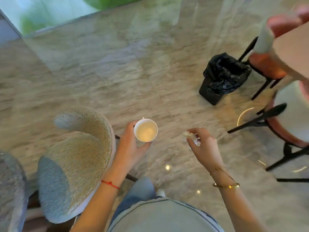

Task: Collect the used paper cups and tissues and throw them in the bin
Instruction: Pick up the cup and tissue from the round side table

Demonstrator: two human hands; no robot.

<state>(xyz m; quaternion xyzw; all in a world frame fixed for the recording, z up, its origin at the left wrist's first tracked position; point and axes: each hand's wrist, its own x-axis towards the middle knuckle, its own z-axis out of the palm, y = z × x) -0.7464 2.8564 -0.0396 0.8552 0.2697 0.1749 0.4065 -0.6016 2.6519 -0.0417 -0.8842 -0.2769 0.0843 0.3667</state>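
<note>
Polished marble-look floor (pixel 117 77), chairs either side, lined bin (pixel 224 77) ahead right.
My left hand (pixel 130 144) grips a paper cup (pixel 145 130); my right hand (pixel 204 146) pinches crumpled tissue (pixel 189 135).

Café-like lounge, marble floor (pixel 117 72), upholstered chairs (pixel 75 164)

My left hand (pixel 132 144) grips a white paper cup (pixel 145 130), its mouth facing up. My right hand (pixel 203 144) pinches a crumpled tissue (pixel 190 135). Both are well short of the black-lined bin (pixel 224 77), which stands ahead to the right.
</note>
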